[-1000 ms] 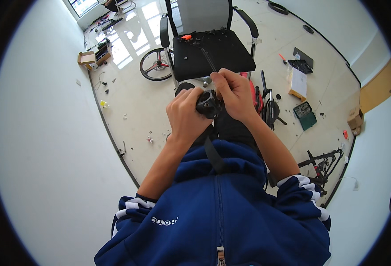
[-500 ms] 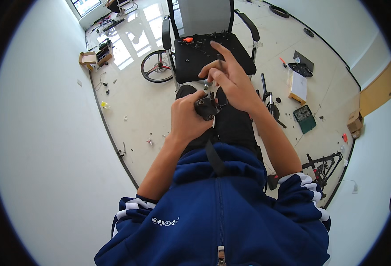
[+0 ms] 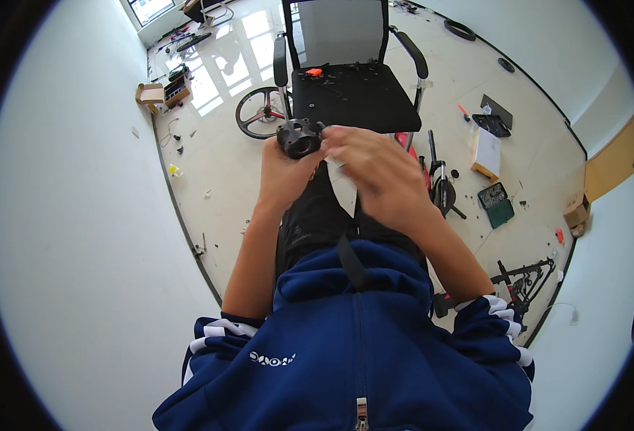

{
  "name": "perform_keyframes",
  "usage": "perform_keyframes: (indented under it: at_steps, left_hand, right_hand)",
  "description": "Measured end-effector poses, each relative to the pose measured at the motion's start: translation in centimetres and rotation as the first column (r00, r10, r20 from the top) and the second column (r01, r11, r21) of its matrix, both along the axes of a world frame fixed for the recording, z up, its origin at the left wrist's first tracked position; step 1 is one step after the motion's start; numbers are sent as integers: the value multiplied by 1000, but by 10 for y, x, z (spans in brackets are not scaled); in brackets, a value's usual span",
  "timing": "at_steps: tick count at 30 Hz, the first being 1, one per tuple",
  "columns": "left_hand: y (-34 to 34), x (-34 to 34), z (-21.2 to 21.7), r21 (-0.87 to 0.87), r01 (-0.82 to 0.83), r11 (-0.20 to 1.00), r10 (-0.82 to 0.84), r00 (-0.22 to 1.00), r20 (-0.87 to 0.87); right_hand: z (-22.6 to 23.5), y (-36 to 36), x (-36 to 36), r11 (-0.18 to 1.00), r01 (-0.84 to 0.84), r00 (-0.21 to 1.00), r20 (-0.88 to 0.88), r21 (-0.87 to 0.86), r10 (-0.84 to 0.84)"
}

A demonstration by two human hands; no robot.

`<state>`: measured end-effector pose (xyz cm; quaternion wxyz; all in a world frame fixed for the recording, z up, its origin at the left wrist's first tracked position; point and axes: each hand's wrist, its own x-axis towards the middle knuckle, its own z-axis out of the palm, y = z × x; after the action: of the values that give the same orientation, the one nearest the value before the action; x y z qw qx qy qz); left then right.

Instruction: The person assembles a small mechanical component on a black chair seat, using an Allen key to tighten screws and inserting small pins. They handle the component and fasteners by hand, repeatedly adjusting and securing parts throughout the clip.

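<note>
Black metal clamp part (image 3: 300,138) sits upper centre of frame, pinched at the fingertips of the left hand (image 3: 285,172), whose grip is closed on it from below. Right hand (image 3: 374,169) is just right of it, fingers blurred and curled near a white paper scrap (image 3: 344,188); can't tell if that grip holds anything. Risk: the fingertip hold looks shallow, so a push from the right hand could knock the part loose toward the black chair seat (image 3: 353,100) or the floor (image 3: 216,172).
</note>
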<state>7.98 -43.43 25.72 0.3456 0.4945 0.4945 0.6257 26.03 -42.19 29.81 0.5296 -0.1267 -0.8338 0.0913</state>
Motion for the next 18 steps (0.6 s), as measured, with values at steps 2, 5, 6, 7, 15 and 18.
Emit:
perform_keyframes:
  at_steps: [2,5,6,7,15,18]
  left_hand:
    - [-6,3,9,-27,135,991,-133,989,56]
    - [-14,13,7,43,290,956,-292,956,36]
    - [-21,16,9,-4,302,953,-301,949,-95]
    - [-20,19,8,29,349,937,-333,915,-226]
    - [6,-4,-21,108,177,978,-106,874,-474]
    - [-3,1,2,79,142,987,-139,990,-40]
  right_hand:
    - [-6,-1,7,854,-168,975,-208,-492,72]
    - [-11,26,5,358,-729,682,-668,-584,299]
    - [-8,33,9,129,-798,596,-742,-588,308]
    - [-1,40,11,-9,-757,608,-709,-653,357]
    - [41,14,5,971,-235,833,503,-53,229]
    - [29,4,13,971,-221,938,295,92,185]
